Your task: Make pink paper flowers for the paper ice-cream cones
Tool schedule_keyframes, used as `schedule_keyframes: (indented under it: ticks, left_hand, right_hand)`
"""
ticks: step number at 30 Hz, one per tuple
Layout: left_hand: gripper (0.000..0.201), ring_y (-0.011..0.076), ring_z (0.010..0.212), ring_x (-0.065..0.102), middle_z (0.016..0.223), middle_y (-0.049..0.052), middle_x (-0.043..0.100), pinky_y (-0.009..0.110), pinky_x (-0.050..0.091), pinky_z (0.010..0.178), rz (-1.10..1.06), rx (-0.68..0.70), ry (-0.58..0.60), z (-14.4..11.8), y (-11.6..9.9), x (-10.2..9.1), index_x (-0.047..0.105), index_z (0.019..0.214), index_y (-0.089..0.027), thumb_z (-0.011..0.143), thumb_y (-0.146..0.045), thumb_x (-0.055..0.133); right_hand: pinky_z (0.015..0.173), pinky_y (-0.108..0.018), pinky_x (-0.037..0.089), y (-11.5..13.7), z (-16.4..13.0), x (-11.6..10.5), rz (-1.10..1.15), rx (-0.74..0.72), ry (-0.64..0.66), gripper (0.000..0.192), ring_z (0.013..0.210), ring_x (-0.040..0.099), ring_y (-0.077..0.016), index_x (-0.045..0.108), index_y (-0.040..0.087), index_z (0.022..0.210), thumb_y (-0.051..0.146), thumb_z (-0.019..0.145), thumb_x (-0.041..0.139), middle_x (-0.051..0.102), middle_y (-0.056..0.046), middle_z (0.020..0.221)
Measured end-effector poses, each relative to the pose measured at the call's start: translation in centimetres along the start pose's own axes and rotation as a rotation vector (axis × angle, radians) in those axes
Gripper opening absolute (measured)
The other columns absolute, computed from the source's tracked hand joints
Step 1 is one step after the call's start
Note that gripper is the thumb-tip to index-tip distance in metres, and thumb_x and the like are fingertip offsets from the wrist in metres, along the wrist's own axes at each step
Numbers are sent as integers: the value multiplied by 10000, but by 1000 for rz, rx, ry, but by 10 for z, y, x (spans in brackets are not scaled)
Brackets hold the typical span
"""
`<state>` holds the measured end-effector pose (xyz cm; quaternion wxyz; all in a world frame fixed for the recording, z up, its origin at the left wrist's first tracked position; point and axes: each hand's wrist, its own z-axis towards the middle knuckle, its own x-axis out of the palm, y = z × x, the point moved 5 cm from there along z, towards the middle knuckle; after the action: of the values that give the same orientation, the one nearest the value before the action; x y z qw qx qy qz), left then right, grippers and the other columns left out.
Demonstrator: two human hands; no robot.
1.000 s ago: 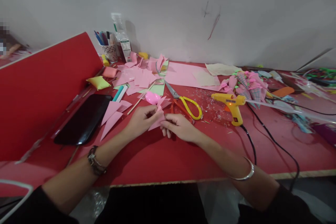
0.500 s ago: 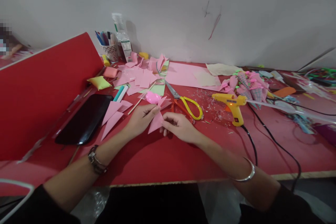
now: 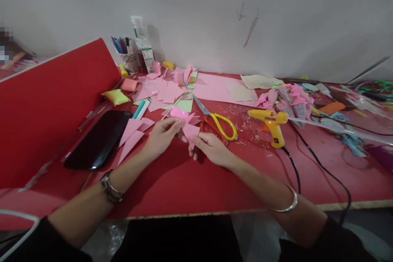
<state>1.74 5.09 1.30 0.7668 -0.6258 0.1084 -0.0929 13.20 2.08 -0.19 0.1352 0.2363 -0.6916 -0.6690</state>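
Pink paper piece point(image 3: 190, 132) is pinched between both hands just above the red tabletop point(image 3: 190, 184), near the middle of the work area. It is gripped at its upper corner by the left hand point(image 3: 161, 136), fingers closed narrowly on it, and at its lower point by the right hand point(image 3: 211, 148), thumb and forefinger closed on the tip. Just behind it a glossy pink blob point(image 3: 178, 113) and more pink points are seen, and yellow-handled scissors point(image 3: 219, 123) are laid close to the right hand, blades aimed away. Pink paper triangles point(image 3: 132, 134) are spread left of the left hand, with a black phone point(image 3: 98, 139) beyond them against a raised red panel point(image 3: 52, 102). A yellow glue gun point(image 3: 272, 125) is stood further right, its black cord point(image 3: 319, 168) run off the front edge. Open bare table is left between the forearms and along the near edge. Pink sheets point(image 3: 215, 88), a pen cup point(image 3: 129, 59) and a bottle point(image 3: 143, 47) are crowded at the back, under a plain white wall point(image 3: 215, 16).
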Motion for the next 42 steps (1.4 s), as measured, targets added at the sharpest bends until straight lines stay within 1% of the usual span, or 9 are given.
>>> schedule_keyframes:
  ticks: [6,9,17,24,29,31,34,37,42]
  left_hand:
    - [82,58,434,514,569,-52,533,169,418,433,37,-21,125,-2,-6,10,541,726,-168,681,-237,536]
    - [85,55,410,500,547,-50,532,165,400,405,48,-62,222,-4,-7,15,519,674,-164,690,-248,522]
    - [505,42,288,350,286,-43,378,175,296,375,289,-92,347,-8,0,18,378,350,-176,825,-319,286]
    - [443,59,333,390,316,-49,411,184,335,440,337,-58,195,-6,-4,12,397,419,-182,819,-336,283]
    - [501,70,349,394,328,-27,410,198,351,453,387,-4,209,-5,-5,10,386,365,-180,822,-350,271]
    - [456,90,434,459,422,-11,476,208,392,505,406,92,140,-3,-9,5,450,436,-168,825,-332,277]
    - [318,158,797,540,800,64,593,289,424,753,579,295,23,-1,-14,-2,584,740,-142,829,-276,309]
    - [284,249,1102,395,1133,111,491,426,314,921,918,362,108,-2,-6,4,577,1003,-177,821,-247,371]
    - [369,304,1173,325,1244,120,420,494,268,949,1194,247,249,-7,11,11,475,1180,-208,823,-276,408]
  right_hand:
    - [405,-152,352,2,-1,2,-156,-37,24,251,402,457,-31,471,141,637,277,827,377,493,34,521]
    - [403,-155,338,4,-2,2,-222,-63,22,307,389,424,-30,477,143,610,325,833,371,462,44,483]
    - [384,-167,304,1,-3,-1,-170,48,-71,419,369,394,-33,424,161,515,444,815,349,452,34,453]
    - [407,-177,316,7,-3,2,-171,-23,61,463,388,393,-41,433,163,499,501,797,329,443,33,445]
    - [426,-177,327,9,-3,1,-148,-35,78,456,387,381,-37,438,161,479,478,796,352,447,39,425]
    - [425,-177,336,8,-2,0,-79,-33,70,439,386,401,-35,463,154,487,468,784,385,488,29,442]
    - [395,-182,346,5,1,-6,176,-32,-8,389,375,446,-49,513,150,563,480,751,430,541,19,458]
    - [362,-178,335,3,3,-16,405,-66,-144,343,358,454,-62,535,158,636,481,725,466,533,32,416]
    - [360,-179,315,4,2,-25,430,-90,-280,312,344,430,-54,543,163,636,460,716,486,509,41,392]
